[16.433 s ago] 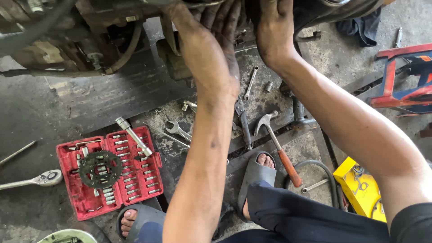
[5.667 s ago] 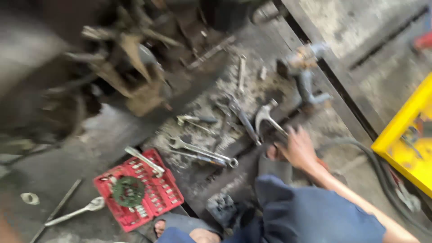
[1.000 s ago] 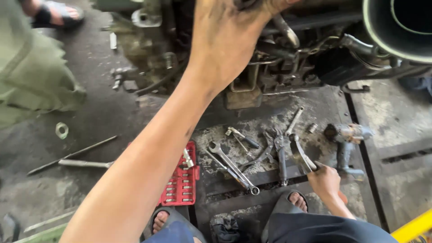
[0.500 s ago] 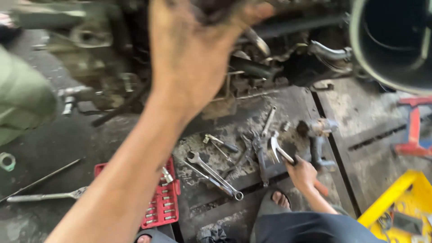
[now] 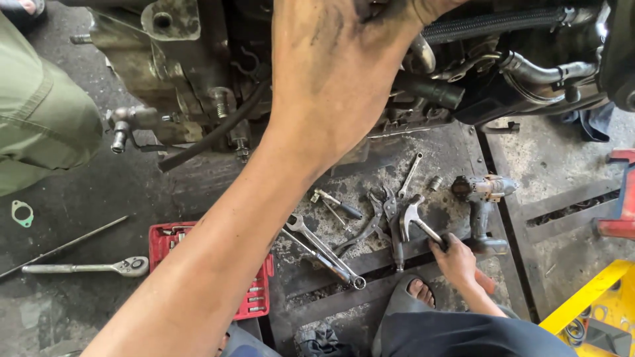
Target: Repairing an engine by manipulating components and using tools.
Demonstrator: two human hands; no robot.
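The left hand [image 5: 337, 73] is raised high and close to the camera, its back smeared with black grease. Its fingers reach up into the engine [image 5: 463, 59] at the far side, past the top edge of the view, so it cannot be told how far this grip is open or what it has.

The right hand [image 5: 455, 259] is low on the floor [image 5: 79, 198], near the person's sandaled foot [image 5: 418, 292]. Its fingers are closed around the handle of a claw hammer [image 5: 415, 217], whose head lies on the floor among the tools. Just left of the hammer are pliers [image 5: 377, 221], a small screwdriver [image 5: 338, 205] and a long wrench [image 5: 324, 251]. Just right of the hand stands a cordless driver [image 5: 483, 205].

Further left, a red socket case [image 5: 254, 297] lies partly under the left arm, and a ratchet [image 5: 86, 268] lies beside it. A yellow box [image 5: 595, 311] is at the near right corner.
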